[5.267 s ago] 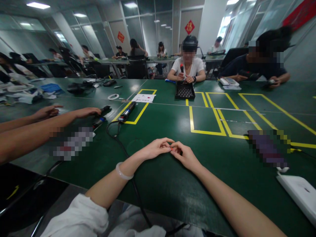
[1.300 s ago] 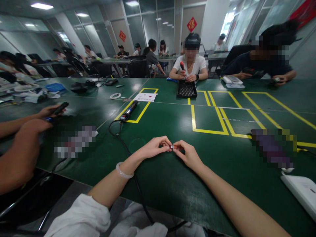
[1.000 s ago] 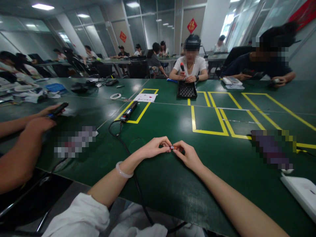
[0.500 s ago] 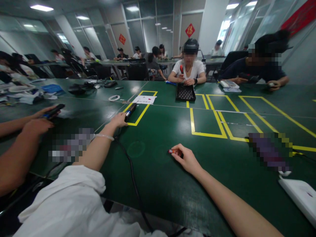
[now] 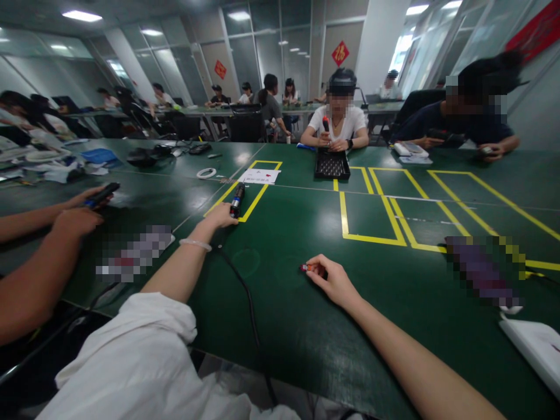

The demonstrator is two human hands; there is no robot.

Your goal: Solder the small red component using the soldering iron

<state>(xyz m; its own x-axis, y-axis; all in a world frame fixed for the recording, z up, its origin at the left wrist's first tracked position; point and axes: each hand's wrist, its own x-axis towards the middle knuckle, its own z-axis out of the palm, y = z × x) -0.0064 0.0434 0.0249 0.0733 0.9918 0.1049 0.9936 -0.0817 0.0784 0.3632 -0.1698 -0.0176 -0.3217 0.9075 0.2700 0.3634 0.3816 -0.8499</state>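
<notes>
My left hand (image 5: 221, 216) reaches forward over the green table (image 5: 306, 326) and is closed round the near end of a black corded electric screwdriver (image 5: 237, 199), which lies across a yellow tape line. Its black cable (image 5: 245, 291) trails back toward me. My right hand (image 5: 335, 280) rests on the table nearer to me, fingers pinched on a small red and silver part (image 5: 305, 268) that touches the table top.
A black tray (image 5: 332, 166) and a white paper (image 5: 263, 175) lie farther out, with yellow taped rectangles (image 5: 371, 216) to the right. A co-worker's arms (image 5: 48, 233) holding a dark tool are at left. A white box (image 5: 534, 344) sits at right. People sit opposite.
My left hand let go of the small part, reached forward to the screwdriver and closed on it; the tool has turned more upright. My right hand keeps the part in place.
</notes>
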